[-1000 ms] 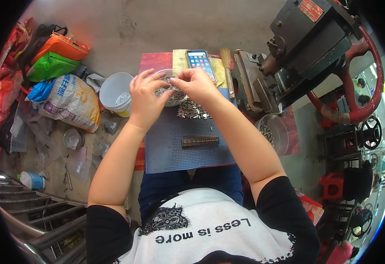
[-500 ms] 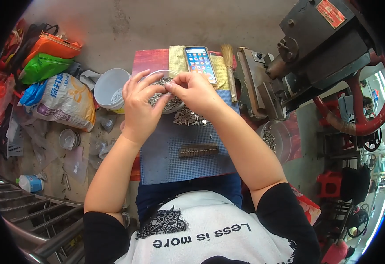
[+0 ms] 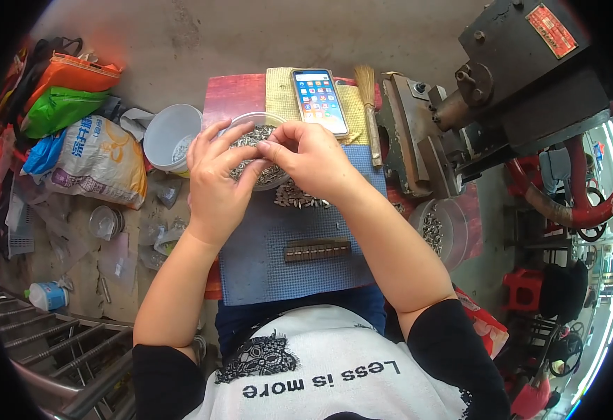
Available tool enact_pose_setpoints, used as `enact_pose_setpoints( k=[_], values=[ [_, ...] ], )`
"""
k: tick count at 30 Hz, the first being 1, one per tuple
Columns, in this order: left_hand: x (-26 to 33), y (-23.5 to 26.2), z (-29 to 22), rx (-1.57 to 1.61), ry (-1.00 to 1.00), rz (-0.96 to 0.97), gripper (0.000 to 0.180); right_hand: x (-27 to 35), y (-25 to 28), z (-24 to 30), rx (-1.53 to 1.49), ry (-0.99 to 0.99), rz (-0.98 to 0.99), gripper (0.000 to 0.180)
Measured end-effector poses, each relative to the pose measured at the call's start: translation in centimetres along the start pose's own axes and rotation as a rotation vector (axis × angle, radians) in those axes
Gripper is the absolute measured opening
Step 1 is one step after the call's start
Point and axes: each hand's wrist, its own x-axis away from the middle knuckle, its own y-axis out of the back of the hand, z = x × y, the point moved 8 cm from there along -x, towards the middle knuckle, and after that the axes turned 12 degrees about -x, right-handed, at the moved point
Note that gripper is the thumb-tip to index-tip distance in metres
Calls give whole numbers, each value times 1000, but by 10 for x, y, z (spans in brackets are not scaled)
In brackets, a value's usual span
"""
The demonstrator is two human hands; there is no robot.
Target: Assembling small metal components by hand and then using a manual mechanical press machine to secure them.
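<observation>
Over a clear round tub [image 3: 268, 115] of small silvery metal pieces [image 3: 249, 136], my two hands meet at the fingertips. My left hand [image 3: 215, 178] has its thumb and index finger drawn together, with the other fingers curved and spaced over the tub's left side. Thumb and index finger of my right hand [image 3: 313, 157] pinch close beside them. Whatever lies between the fingertips is too small and hidden to name. Loose metal pieces [image 3: 299, 197] are heaped below the tub, partly under my right hand. Nearer to me, a dark slotted metal block [image 3: 317, 250] rests on the blue mat [image 3: 257, 283].
A phone [image 3: 319, 101] with its screen lit and a straw brush [image 3: 367, 105] lie behind my hands. A heavy machine [image 3: 418, 140] stands close on the right, above a clear tub [image 3: 453, 227] of metal pieces. White bucket [image 3: 168, 133] and stuffed bags [image 3: 96, 164] are at left.
The view has shifted slightly. My hands stay together over the tub, with the left fingers and right fingertips slightly lower in the picture and a little changed in pose.
</observation>
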Motion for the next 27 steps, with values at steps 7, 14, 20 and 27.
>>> enact_pose_setpoints(
  k=[7, 14, 20, 27],
  values=[
    [-1, 1, 3, -34, -3, 3, 13, 1, 1, 4, 8, 23, 41, 20],
    [2, 6, -1, -45, 7, 1, 14, 7, -1, 7, 115, 60, 30, 20],
    [18, 25, -20, 29, -17, 3, 17, 30, 14, 7, 93, 93, -78, 18],
    [82, 16, -29, 245, 232, 341, 25, 74, 29, -13, 167, 41, -67, 13]
  ],
)
